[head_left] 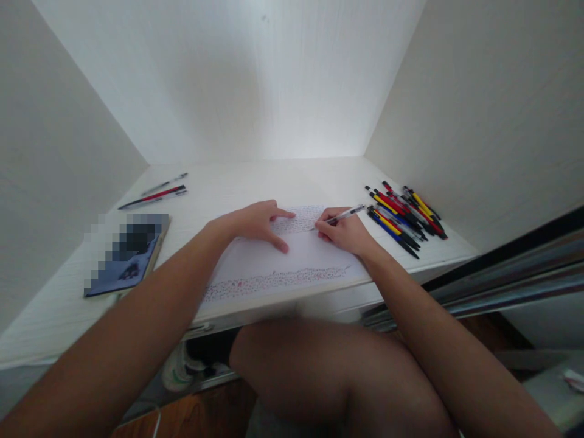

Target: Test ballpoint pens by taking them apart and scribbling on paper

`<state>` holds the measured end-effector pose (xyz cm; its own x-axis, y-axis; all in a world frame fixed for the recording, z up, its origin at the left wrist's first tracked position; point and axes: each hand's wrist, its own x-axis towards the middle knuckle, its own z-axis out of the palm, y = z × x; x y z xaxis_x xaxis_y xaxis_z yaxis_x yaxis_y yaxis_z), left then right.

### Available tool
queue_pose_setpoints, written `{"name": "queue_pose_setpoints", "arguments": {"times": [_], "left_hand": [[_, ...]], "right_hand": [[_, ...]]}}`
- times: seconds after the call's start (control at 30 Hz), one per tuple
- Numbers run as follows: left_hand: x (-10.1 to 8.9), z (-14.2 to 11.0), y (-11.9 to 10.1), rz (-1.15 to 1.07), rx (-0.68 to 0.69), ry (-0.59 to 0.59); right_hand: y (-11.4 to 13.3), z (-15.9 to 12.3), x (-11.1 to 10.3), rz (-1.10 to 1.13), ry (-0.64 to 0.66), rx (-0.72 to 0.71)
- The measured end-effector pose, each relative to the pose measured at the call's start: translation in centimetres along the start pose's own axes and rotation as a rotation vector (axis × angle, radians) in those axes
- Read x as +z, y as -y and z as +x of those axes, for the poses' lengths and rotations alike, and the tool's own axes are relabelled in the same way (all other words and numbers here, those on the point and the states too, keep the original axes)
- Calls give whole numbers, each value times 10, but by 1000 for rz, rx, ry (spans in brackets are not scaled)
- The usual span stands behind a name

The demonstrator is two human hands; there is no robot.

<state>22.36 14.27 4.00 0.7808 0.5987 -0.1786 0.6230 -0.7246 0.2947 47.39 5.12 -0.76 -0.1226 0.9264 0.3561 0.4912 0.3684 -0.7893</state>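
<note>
A white sheet of paper (301, 252) lies on the white desk, with dense small handwriting near its far edge and a second band of writing in dark and red ink near the front edge. My right hand (340, 231) grips a clear-barrelled pen (342, 216), its tip touching the paper at the lower end of the far block of writing. On the left part of the sheet rests my left hand (260, 222), empty, with thumb and index finger spread apart and the other fingers partly hidden.
A heap of pens (401, 213) in yellow, red, blue and black lies to the right. Several more pens (157, 194) lie at the back left. A tablet-like item (146, 261), partly pixelated, sits at left. White walls enclose the desk (219, 182) on three sides.
</note>
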Motion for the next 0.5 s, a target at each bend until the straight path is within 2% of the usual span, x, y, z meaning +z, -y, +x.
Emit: {"name": "queue_pose_setpoints", "arguments": {"times": [0.27, 0.4, 0.5], "left_hand": [[-1, 0, -1, -7, -1, 7], [0, 0, 0, -2, -5, 1], [2, 2, 3, -4, -7, -7]], "right_hand": [[4, 0, 0, 29, -3, 25], [6, -3, -2, 126, -111, 86], [10, -12, -4, 175, -161, 71]]}}
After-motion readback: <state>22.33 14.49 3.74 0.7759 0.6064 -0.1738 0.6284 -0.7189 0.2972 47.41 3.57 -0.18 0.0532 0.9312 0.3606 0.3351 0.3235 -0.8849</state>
